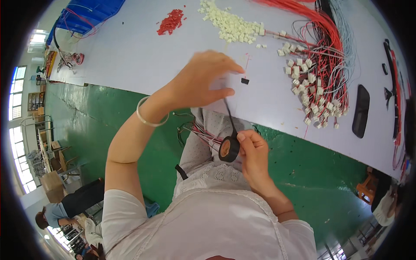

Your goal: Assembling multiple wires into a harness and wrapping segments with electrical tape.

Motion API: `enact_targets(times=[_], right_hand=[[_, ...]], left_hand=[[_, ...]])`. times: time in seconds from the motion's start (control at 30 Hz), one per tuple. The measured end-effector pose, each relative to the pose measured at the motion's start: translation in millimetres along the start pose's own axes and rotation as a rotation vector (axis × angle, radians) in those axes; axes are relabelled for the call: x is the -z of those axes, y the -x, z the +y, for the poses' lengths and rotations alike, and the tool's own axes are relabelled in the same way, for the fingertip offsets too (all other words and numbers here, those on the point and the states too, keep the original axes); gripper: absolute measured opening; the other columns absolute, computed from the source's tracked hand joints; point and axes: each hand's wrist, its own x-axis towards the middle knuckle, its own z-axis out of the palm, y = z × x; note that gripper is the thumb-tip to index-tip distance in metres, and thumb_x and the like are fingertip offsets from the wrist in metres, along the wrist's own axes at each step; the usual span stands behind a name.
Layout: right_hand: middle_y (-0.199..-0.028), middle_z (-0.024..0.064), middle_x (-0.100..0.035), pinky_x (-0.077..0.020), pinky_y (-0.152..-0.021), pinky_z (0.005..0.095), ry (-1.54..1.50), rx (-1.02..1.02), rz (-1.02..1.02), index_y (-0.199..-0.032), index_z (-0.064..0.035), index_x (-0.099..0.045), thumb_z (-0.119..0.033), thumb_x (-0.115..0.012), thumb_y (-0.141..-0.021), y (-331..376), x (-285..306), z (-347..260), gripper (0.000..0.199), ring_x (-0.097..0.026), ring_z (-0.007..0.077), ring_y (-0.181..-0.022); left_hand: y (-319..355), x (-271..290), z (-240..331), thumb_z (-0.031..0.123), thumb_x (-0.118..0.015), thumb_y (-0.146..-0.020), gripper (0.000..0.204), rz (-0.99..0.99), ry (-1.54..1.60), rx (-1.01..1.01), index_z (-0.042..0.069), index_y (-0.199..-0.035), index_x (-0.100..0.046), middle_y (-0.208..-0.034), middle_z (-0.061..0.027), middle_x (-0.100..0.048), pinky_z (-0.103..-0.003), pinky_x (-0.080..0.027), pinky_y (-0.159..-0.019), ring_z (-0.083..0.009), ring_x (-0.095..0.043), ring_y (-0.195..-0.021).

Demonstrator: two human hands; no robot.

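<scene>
My right hand (pixel 255 152) grips a roll of black tape (pixel 230 148) with an orange-brown core, held above my lap. From the roll a narrow black strip of tape (pixel 229 113) runs up to the thumb of my left hand (pixel 203 78). That hand hovers over the table's near edge, slightly blurred, thumb and forefinger spread apart. Whether the strip clings to the thumb or passes behind it I cannot tell. A short black piece, apparently tape (pixel 245 81), lies on the table just right of the left fingertips. Across my lap rests a bundle of wires (pixel 203 133).
On the white table (pixel 130 56) lie a heap of red pieces (pixel 170 22), pale connectors (pixel 234 27) and red-black wires with white connectors (pixel 318 93). A dark flat object (pixel 361 111) is at right, a blue bin (pixel 89 15) far left. Other people are in the background.
</scene>
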Motion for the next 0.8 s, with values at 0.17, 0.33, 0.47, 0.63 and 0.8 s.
enact_targets(times=[0.17, 0.33, 0.47, 0.63, 0.8], right_hand=[[-0.071, -0.0071, -0.057, -0.0297, -0.054, 0.0200, 0.148, 0.106, -0.051, -0.084, -0.0036, -0.068, -0.009, -0.066, -0.092, 2, -2, -24, 0.009, -0.038, 0.0001, -0.059], [-0.067, -0.0099, -0.046, -0.0289, -0.054, 0.0198, 0.444, 0.172, -0.202, -0.100, -0.0040, -0.062, -0.014, -0.062, -0.096, 11, 9, -39, 0.011, -0.036, 0.0000, -0.060], [-0.063, -0.0112, -0.038, -0.0246, -0.051, 0.0209, 0.403, 0.098, -0.115, -0.087, -0.0086, -0.053, -0.022, -0.057, -0.100, 17, 12, -32, 0.019, -0.031, -0.0003, -0.058], [-0.061, -0.0113, -0.036, -0.0230, -0.050, 0.0208, 0.398, -0.072, -0.292, -0.092, -0.0078, -0.063, -0.023, -0.059, -0.099, 16, 11, -34, 0.017, -0.030, 0.0000, -0.055], [-0.063, -0.0113, -0.039, -0.0216, -0.050, 0.0195, 0.012, -0.252, -0.308, -0.107, -0.0046, -0.068, -0.021, -0.059, -0.098, 24, 24, -28, 0.021, -0.030, -0.0001, -0.055]], left_hand=[[45, -25, 50, 0.013, -0.072, -0.079, 0.028, 0.024, -0.184, -0.391, 0.007, -0.106, -0.063, -0.099, -0.0068, -0.061, -0.035, -0.045, -0.070, -0.0229, -0.057, -0.081], [75, -37, 64, 0.017, -0.073, -0.079, 0.023, 0.052, -0.209, -0.198, 0.010, -0.077, -0.051, -0.072, -0.0025, -0.043, -0.033, -0.043, -0.060, -0.0182, -0.051, -0.065], [90, -40, 71, 0.017, -0.073, -0.079, 0.022, 0.011, -0.260, -0.244, 0.011, -0.075, -0.052, -0.071, -0.0024, -0.043, -0.030, -0.041, -0.054, -0.0160, -0.049, -0.062], [99, -48, 83, 0.017, -0.082, -0.072, 0.025, 0.126, -0.420, -0.413, 0.009, -0.083, -0.061, -0.069, 0.0012, -0.045, -0.028, -0.034, -0.048, -0.0126, -0.044, -0.056], [114, -68, 86, 0.014, -0.080, -0.076, 0.020, 0.205, -0.406, -0.321, 0.009, -0.083, -0.062, -0.065, 0.0013, -0.044, -0.027, -0.033, -0.048, -0.0120, -0.042, -0.054]])
